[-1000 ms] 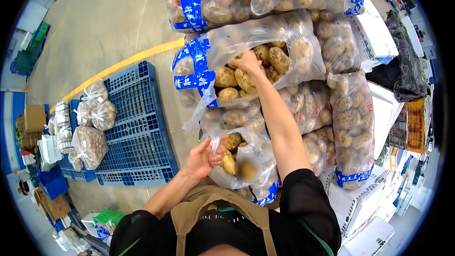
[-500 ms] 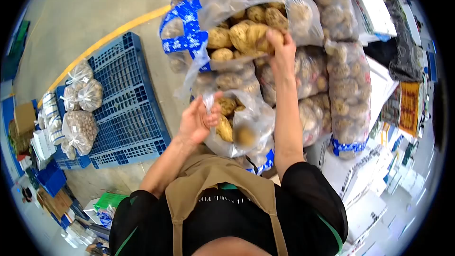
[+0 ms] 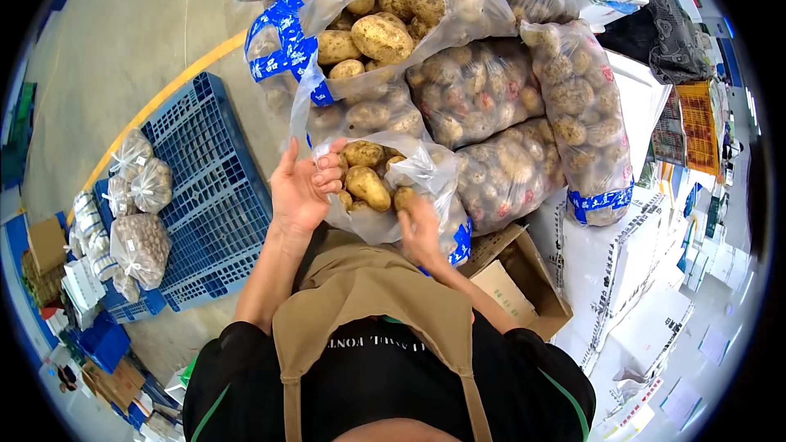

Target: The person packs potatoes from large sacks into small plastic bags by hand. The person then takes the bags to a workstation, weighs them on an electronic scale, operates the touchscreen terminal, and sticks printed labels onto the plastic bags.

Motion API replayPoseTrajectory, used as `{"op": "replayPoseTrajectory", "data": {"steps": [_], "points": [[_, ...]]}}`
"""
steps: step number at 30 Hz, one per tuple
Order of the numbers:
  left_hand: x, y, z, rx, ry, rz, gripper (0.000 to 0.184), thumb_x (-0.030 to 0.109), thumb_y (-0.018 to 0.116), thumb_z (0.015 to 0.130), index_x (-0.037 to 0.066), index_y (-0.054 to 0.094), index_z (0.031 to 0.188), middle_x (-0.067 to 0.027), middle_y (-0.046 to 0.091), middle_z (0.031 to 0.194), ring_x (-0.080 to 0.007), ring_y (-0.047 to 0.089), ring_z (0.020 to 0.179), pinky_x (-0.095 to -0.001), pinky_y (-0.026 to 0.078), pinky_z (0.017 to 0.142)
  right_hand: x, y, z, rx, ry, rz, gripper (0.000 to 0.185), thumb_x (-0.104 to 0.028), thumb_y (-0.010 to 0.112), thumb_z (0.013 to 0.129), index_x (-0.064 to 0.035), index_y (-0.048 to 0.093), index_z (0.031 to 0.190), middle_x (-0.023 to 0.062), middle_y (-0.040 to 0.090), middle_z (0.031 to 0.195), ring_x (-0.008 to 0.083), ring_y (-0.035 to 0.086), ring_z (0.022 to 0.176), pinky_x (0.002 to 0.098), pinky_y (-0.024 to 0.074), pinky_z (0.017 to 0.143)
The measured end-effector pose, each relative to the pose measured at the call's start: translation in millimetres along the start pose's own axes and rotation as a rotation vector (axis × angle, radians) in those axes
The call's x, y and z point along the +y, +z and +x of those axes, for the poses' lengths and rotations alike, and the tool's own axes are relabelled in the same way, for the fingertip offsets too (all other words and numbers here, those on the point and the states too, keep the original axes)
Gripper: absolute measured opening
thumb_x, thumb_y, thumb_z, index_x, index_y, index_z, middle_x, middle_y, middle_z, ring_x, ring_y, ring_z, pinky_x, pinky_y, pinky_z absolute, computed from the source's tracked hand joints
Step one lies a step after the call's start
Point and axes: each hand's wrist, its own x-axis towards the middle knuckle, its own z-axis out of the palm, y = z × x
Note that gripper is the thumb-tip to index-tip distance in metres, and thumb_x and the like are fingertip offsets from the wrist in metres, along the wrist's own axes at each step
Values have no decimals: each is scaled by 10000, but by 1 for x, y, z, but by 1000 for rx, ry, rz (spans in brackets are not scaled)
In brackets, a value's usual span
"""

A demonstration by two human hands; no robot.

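Observation:
A clear plastic bag point(image 3: 442, 176) with several potatoes in it stands open in front of my body. My left hand point(image 3: 304, 188) is at its left edge, palm up, fingers curled round the bag's rim. At the bag's right side my right hand point(image 3: 422, 229) has its fingers on a potato point(image 3: 404, 198). Another potato point(image 3: 368, 188) lies in the middle of the bag. Beyond it is a large torn sack point(image 3: 471, 0) with blue tape, and a big potato point(image 3: 381, 38) shows on top in its opening.
More filled potato sacks point(image 3: 479, 90) are stacked ahead and to the right. An open cardboard box point(image 3: 553, 311) and white boxes point(image 3: 610, 278) stand at the right. Blue pallets point(image 3: 205, 188) with bagged goods point(image 3: 139, 245) lie on the floor at the left.
My right hand has moved from the torn sack back to the small bag, and the potato it held over the sack is no longer there in it. The view has shifted.

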Motion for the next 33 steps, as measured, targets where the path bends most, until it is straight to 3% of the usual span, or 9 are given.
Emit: {"op": "replayPoseTrajectory", "data": {"steps": [2,8,14,17,19,22,25,27,33], "points": [[-3,0,-2,-15,-2,57,661,467,445,904,-103,378,1231,7,423,768,-64,384,601,-195,322,544,6,-3,8,180,212,-219,550,-254,699,725,21,479,1147,203,529,1071,376,480,1040,430,399,896],[-16,-3,-17,40,-20,157,577,444,432,914,-71,449,1172,1,442,769,-65,378,601,-197,307,545,-13,-14,14,-33,334,-352,639,-250,747,620,16,488,1140,180,555,978,361,505,972,433,421,836],[-37,18,-30,32,-115,144,581,456,445,898,-64,471,1156,4,448,746,-81,368,588,-213,300,543,-66,-38,73,4,-272,256,561,-313,672,706,6,512,1139,208,591,1038,320,582,912,379,462,773],[-29,30,-41,76,-98,155,710,477,498,859,-127,398,1218,15,409,733,-61,348,565,-209,288,505,-50,-50,93,-173,413,570,430,-325,582,797,-27,550,1105,208,590,1036,372,570,931,428,441,816],[-15,17,-40,101,-62,74,719,470,496,863,-140,375,1225,14,412,732,-58,348,555,-207,284,499,21,-38,80,-144,240,-14,475,-415,473,873,-41,521,1162,226,593,1062,393,577,935,449,443,809],[0,4,-40,126,-4,70,729,464,480,879,-156,340,1236,19,412,719,-53,347,543,-202,280,494,55,-83,17,-316,355,-519,610,-462,479,873,-41,359,1298,267,592,1018,414,576,936,463,454,782],[2,0,-39,111,-18,131,707,465,456,890,-150,365,1226,17,432,696,-68,357,536,-203,295,488,46,-143,-10,-738,-38,-627,404,-403,507,857,-23,643,891,200,632,832,386,592,768,451,481,674],[-5,5,-38,197,-57,175,640,467,423,904,-111,440,1178,0,473,710,-85,374,528,-215,316,504,5,-188,-1,-711,-14,-669,406,-381,521,844,-47,646,650,176,614,682,366,585,655,439,485,610],[-3,41,-57,-38,-141,112,557,448,388,927,-44,489,1168,-17,497,737,-94,396,554,-228,326,532,-109,-259,52,-469,-48,-667,400,-354,591,821,-27,606,591,184,560,567,366,557,549,434,453,523]]}}
